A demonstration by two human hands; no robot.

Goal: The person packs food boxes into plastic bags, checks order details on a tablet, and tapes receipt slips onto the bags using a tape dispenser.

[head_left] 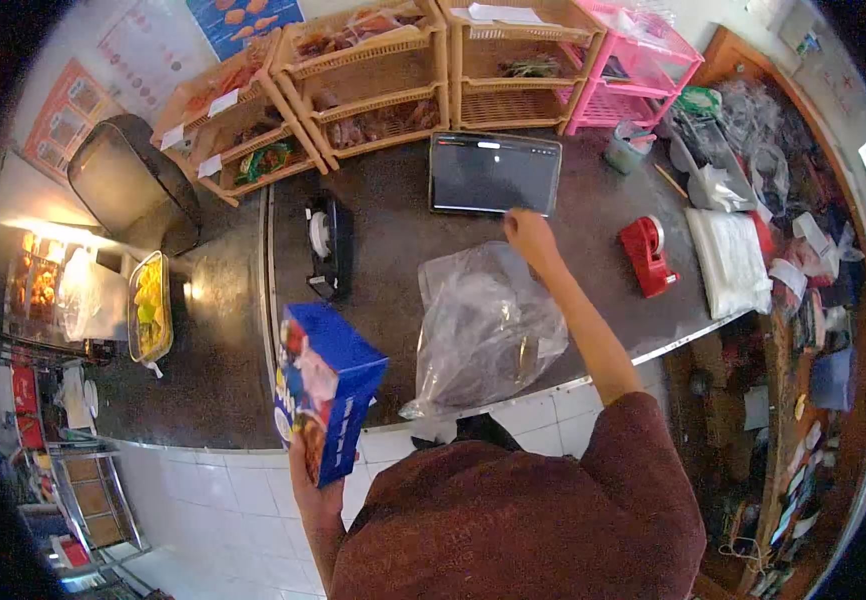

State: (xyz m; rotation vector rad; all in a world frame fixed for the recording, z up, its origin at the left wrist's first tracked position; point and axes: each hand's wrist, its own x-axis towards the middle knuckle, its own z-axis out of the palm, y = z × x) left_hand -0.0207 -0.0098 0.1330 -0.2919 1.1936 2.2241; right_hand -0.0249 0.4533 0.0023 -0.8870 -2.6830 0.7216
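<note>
My left hand (305, 462) grips a blue printed cardboard box (338, 385) by its lower end, tilted in front of the counter's near edge. The box carries food pictures on one side. At the lower edge of a dark-screened tablet (494, 175) is my right hand (531, 240), its fingers curled with nothing visible in them. Whether a fingertip touches the screen I cannot tell. Just below that hand, a clear plastic bag (488, 330) lies crumpled on the dark counter (383, 250).
Tan baskets (383, 75) and a pink rack (618, 100) line the back. A black device (325, 245), a red tape dispenser (647, 257), and a stack of white bags (728, 262) sit on the counter. A tray of yellow food (151, 305) is at left.
</note>
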